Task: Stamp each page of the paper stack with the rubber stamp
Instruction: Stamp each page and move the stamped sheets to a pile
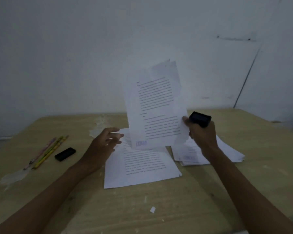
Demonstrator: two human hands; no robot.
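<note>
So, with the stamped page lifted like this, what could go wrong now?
1. The right hand holds both the stamp and the page by one edge; the page may slip or crease.
2. The blue mark may still be wet and could smear.
3. The right pile is fanned untidily, so sheets may slide.

black stamp (200, 119) up off the table, one stamped page (155, 105) held upright, unstamped stack (140, 168) flat below, done pile (227, 152) right

A: Which parts of the person appear?
B: Two bare forearms — left hand (105, 141), entering from 7 o'clock; right hand (202, 135), from 5 o'clock.
A: Anything worn?
B: Neither sleeves nor jewellery show — both are uncovered.
</note>
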